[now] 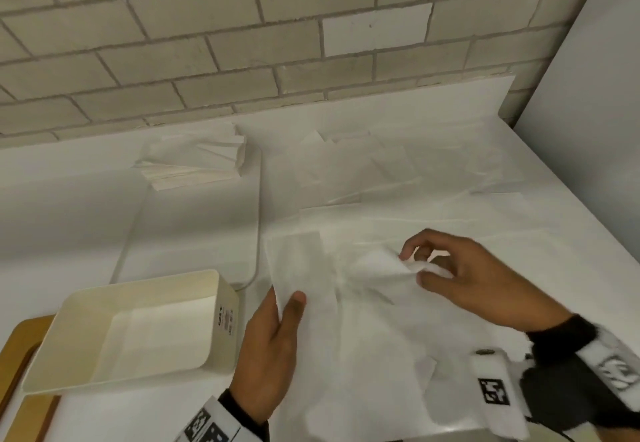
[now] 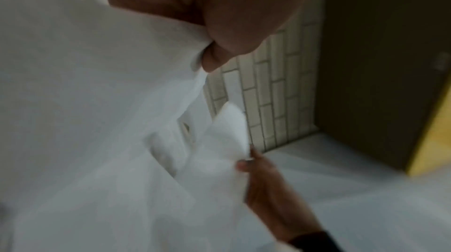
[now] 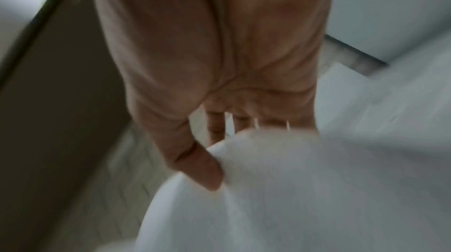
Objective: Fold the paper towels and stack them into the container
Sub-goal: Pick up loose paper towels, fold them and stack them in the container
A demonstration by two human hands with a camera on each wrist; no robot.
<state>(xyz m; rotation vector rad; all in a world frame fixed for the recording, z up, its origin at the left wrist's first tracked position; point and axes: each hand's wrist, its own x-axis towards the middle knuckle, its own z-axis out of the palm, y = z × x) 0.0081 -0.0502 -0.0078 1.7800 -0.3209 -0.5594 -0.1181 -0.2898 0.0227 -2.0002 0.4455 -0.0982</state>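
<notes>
A white paper towel (image 1: 346, 282) is lifted off the white counter between my two hands. My left hand (image 1: 280, 313) pinches its left edge, thumb on top, as the left wrist view (image 2: 209, 57) also shows. My right hand (image 1: 415, 261) pinches the right corner, bunching the sheet; in the right wrist view the thumb (image 3: 207, 169) presses into the towel (image 3: 305, 188). The cream container (image 1: 145, 327) stands open and empty at the front left, just left of my left hand. A stack of folded towels (image 1: 194, 161) lies at the back left.
Several unfolded towels (image 1: 398, 171) are spread over the counter (image 1: 69, 220) behind and under my hands. A tiled wall runs along the back, a white panel (image 1: 588, 95) closes the right side. A wooden board (image 1: 20, 355) sticks out beneath the container.
</notes>
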